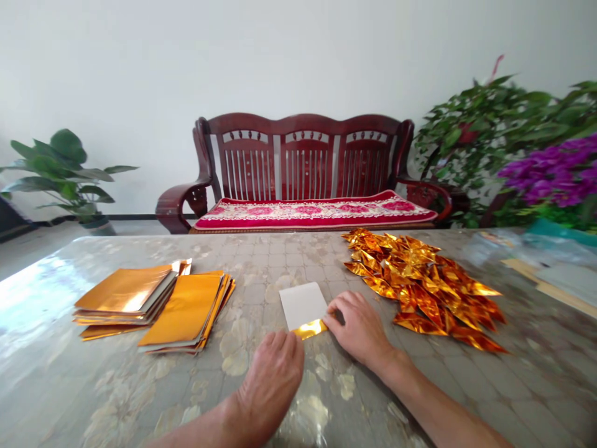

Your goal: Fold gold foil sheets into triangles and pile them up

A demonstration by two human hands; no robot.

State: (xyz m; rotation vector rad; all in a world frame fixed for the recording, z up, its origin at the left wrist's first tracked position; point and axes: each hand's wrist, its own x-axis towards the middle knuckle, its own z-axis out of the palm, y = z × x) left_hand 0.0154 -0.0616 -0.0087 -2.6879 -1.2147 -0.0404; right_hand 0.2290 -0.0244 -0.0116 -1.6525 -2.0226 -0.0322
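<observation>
Folding now: left hand [273, 373] and right hand [359, 326], grips flat and apart, press the foil sheet [303, 303] between them; crease needs firming.

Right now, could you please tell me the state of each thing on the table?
sheet: white side up, near edge folded over, gold showing
left hand: open, fingertips on the fold
right hand: open, flat on the sheet's right corner
gold stacks: flat, unfolded, loosely fanned
gold pieces: folded, heaped loosely
</observation>
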